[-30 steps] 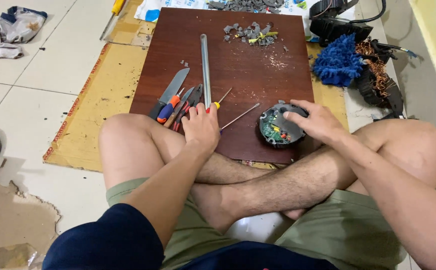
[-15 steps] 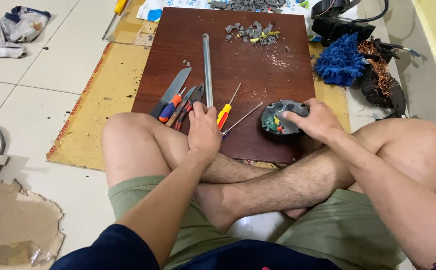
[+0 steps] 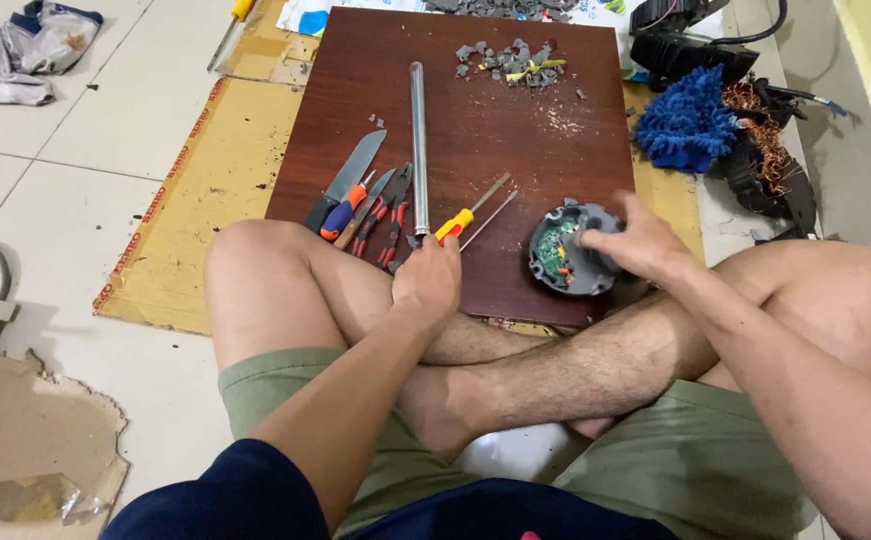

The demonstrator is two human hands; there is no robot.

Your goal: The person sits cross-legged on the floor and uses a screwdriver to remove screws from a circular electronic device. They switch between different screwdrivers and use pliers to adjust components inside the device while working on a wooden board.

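I sit cross-legged in front of a dark brown wooden board (image 3: 555,150). My left hand (image 3: 425,285) rests over my left shin, its fingers closed on the near end of a yellow-handled screwdriver (image 3: 455,224) that points away to the right. Beside it lies a thin metal pin (image 3: 490,218). My right hand (image 3: 637,243) grips a round grey housing (image 3: 558,262) with a green circuit board inside, tilted on the board's near right edge.
A long steel rod (image 3: 418,130), a knife (image 3: 353,175) and red-handled pliers (image 3: 391,215) lie on the board's left half. Grey broken bits (image 3: 508,60) are piled at its far end. A blue fluffy cloth (image 3: 688,125) and a copper-wound part (image 3: 767,150) lie right; cardboard (image 3: 185,190) left.
My left hand drew back from the tools with the screwdriver, whose tip swung right. My right hand turned the round housing so that its circuit board faces more to the left.
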